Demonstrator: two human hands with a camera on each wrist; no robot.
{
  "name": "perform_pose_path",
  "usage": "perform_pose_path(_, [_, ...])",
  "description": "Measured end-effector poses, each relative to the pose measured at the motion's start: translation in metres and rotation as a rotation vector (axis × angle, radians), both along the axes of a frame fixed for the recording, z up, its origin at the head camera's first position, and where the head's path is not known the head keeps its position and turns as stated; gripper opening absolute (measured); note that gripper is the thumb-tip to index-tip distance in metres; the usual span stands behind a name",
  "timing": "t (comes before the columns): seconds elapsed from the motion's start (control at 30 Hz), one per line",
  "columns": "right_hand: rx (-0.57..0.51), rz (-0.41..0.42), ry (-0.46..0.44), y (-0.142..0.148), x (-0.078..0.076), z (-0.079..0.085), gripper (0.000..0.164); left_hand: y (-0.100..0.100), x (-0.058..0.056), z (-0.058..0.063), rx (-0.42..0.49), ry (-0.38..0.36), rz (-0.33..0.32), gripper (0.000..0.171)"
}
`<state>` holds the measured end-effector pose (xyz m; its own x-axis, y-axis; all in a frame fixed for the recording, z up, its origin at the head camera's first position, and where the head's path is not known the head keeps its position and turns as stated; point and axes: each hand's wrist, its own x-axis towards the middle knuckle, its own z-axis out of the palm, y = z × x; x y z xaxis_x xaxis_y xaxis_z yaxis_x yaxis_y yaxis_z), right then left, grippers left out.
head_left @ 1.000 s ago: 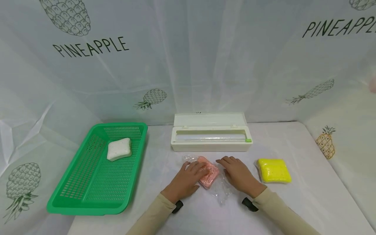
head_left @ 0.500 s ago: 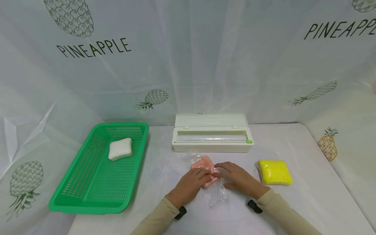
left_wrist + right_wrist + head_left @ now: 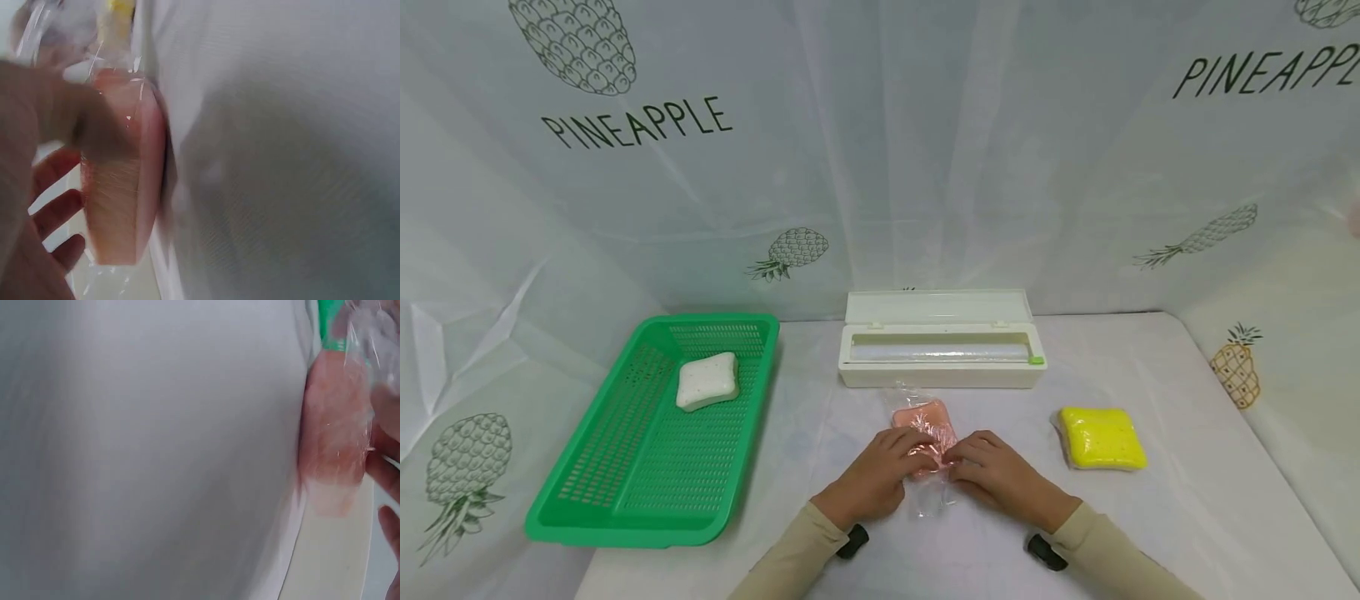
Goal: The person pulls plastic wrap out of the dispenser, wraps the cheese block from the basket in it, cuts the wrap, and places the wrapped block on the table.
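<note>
A pink soap bar (image 3: 928, 417), loosely covered in clear plastic wrap (image 3: 934, 497), lies on the table between the two hands. My left hand (image 3: 874, 473) holds the bar from its left side. In the left wrist view, the thumb (image 3: 103, 128) lies along the bar's near face, with other fingers (image 3: 57, 212) at its top. At the bar's lower right, my right hand (image 3: 1000, 475) has bent fingers and pinches the wrap; the exact pinch is partly hidden. Some raised, crumpled wrap (image 3: 375, 337) shows in the right wrist view.
Behind the hands stands a white wrap dispenser (image 3: 943, 377) with its lid up and a roll inside. A green basket (image 3: 730, 500) at left holds a white soap bar (image 3: 707, 381). At right lies a wrapped yellow soap bar (image 3: 1101, 437). A pineapple-print curtain (image 3: 925, 167) surrounds the table.
The pink bar has turned more upright in the head view. My right hand has come in from the right to the bar's lower edge, and the loose wrap there has drawn inward.
</note>
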<state>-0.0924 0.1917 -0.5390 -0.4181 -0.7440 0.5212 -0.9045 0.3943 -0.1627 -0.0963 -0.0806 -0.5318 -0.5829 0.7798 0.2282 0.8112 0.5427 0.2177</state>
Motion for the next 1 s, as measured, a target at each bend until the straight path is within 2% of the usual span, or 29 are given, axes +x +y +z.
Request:
perform_pose_path(0.1, [-0.054, -0.037, -0.041, -0.002, 0.002, -0.001, 0.024, -0.004, 0.003, 0.001, -0.017, -0.06, 0.003, 0.049])
perform_pose_path(0.27, [-0.134, -0.116, -0.184, -0.006, 0.009, 0.0, 0.005, -0.004, 0.007, 0.0, 0.026, -0.105, 0.045, 0.05])
perform_pose_path(0.4, [-0.167, -0.16, -0.275, -0.008, 0.015, 0.001, 0.021, 0.0, 0.009, -0.002, 0.146, -0.113, 0.106, 0.025])
perform_pose_path(0.53, [-0.162, -0.177, -0.294, -0.009, 0.018, 0.004, 0.033, 0.005, 0.01, -0.002, 0.28, -0.105, 0.183, 0.007])
perform_pose_path(0.7, [-0.118, -0.201, -0.257, -0.014, 0.019, 0.008, 0.045, 0.012, 0.013, -0.001, 0.372, -0.104, 0.287, 0.019])
perform_pose_path(0.8, [-0.129, -0.285, -0.268, -0.021, 0.019, 0.008, 0.035, 0.015, 0.015, 0.001, 0.388, -0.144, 0.363, 0.025])
perform_pose_path(0.9, [-0.162, -0.411, -0.351, -0.027, 0.02, 0.009, 0.03, 0.016, 0.015, 0.002, 0.395, -0.196, 0.415, 0.029])
perform_pose_path(1.0, [-0.199, -0.488, -0.44, -0.032, 0.019, 0.011, 0.031, 0.015, 0.016, 0.003, 0.407, -0.227, 0.425, 0.032])
